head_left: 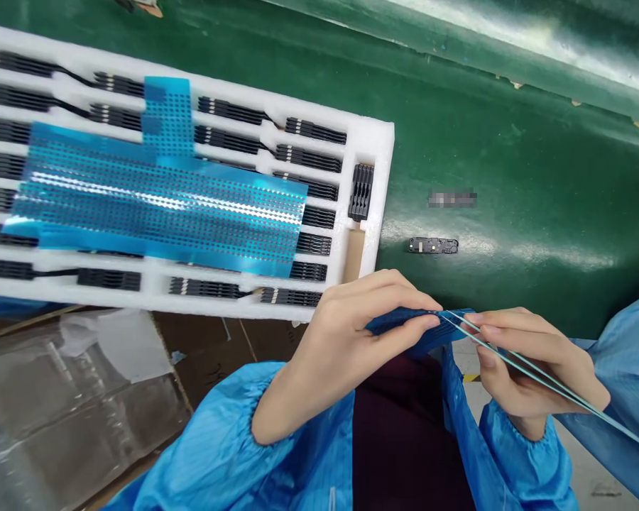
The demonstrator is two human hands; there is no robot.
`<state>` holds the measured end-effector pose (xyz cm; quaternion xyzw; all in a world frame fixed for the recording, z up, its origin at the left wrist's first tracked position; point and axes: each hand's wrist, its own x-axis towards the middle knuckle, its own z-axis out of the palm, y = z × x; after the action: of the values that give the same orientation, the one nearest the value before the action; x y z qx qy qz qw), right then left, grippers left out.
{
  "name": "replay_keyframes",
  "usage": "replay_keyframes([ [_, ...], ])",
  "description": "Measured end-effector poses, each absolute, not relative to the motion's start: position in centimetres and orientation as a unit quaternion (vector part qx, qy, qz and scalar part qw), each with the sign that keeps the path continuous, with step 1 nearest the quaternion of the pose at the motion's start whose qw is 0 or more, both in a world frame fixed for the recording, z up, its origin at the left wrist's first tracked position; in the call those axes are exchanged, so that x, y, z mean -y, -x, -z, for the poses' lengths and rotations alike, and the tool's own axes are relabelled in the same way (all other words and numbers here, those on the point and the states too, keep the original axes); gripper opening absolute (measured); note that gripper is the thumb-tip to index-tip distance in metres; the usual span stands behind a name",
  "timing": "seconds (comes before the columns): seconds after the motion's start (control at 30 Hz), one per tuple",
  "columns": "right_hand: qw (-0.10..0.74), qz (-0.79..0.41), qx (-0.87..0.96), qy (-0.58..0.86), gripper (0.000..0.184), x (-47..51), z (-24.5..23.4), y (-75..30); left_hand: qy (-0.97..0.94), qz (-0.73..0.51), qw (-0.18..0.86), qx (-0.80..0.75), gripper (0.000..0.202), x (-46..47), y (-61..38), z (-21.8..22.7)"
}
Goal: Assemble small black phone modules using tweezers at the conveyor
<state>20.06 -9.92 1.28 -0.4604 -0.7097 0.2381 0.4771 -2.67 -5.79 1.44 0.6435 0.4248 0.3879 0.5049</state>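
My left hand (362, 333) pinches a blue film sheet (426, 333) between thumb and fingers, just past the table's near edge. Held in my right hand (532, 355) is a pair of light green tweezers (548, 380), their tips meeting the film beside my left fingertips. Whether a small piece sits between the tips is too small to tell. A small black part (433, 245) lies on the green table beyond my hands. Another small item (452, 198), blurred out, lies behind it.
At the left stands a white foam tray (378, 142) with rows of black parts. A larger blue dotted film sheet (165, 199) lies across it. Cardboard and clear plastic bags (74, 397) are below the tray. A blue sleeve (628, 369) shows at the right edge.
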Motion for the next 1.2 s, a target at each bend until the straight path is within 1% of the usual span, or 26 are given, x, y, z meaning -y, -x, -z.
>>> replay_keyframes([
  [0.1,0.468,-0.237,0.728,0.442,0.046,9.83,-1.11,-20.40,-0.654,-0.386,0.499,-0.418,0.015,5.70,2.83,-1.41],
  [0.53,0.486,-0.243,0.737,0.402,0.043,9.16,-0.63,-20.56,-0.672,-0.375,0.485,-0.415,0.012,5.65,2.92,-1.42],
  [0.63,0.480,-0.242,0.739,0.406,0.044,9.20,-0.68,-20.56,-0.676,-0.374,0.482,-0.414,0.013,5.63,2.94,-1.42],
  [0.8,0.479,-0.258,0.730,0.414,0.041,9.40,-0.94,-20.47,-0.678,-0.375,0.477,-0.415,0.014,5.61,2.93,-1.49],
  [0.97,0.481,-0.252,0.730,0.416,0.044,9.40,-1.04,-20.37,-0.683,-0.365,0.472,-0.421,0.014,5.64,3.01,-1.56],
  [1.2,0.480,-0.256,0.727,0.420,0.042,9.50,-1.04,-20.44,-0.688,-0.371,0.468,-0.413,0.012,5.61,3.04,-1.56],
])
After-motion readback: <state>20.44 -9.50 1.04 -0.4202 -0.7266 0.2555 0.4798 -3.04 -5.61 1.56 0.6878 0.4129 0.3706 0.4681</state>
